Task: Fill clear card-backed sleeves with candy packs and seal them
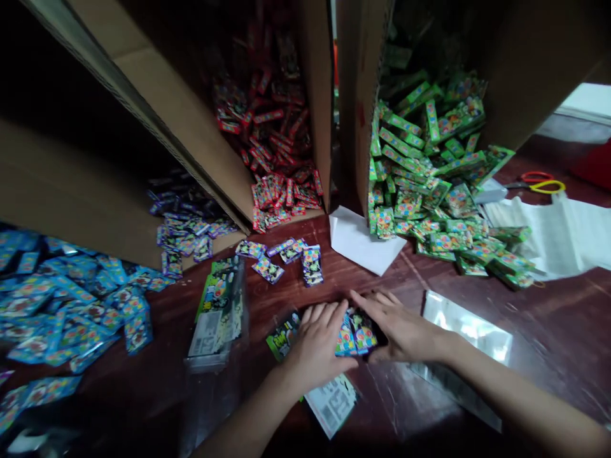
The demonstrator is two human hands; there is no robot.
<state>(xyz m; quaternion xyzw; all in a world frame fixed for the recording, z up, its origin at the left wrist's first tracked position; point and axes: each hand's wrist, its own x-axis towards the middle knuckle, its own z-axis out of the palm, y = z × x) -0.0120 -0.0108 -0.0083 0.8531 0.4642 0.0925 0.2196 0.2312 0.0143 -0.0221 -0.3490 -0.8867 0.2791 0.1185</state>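
Note:
My left hand (pixel 317 346) and my right hand (pixel 398 327) lie close together on the dark wooden table (pixel 548 318), pressed around a small stack of colourful candy packets (pixel 356 334) held between them. The stack rests on a clear printed bag (pixel 329 397) that lies flat under my left hand. Both hands have their fingers curled against the packets. A few loose purple packets (pixel 286 254) lie just beyond my hands.
Cardboard boxes on their sides spill packets: blue (pixel 67 305) at left, purple (pixel 186 222), red (pixel 277 165) in the middle, green (pixel 429 184) at right. A pile of printed bags (pixel 217 312) lies left of my hands. White paper (pixel 360 242), a shiny sheet (pixel 470 331) and scissors (pixel 541 182) lie to the right.

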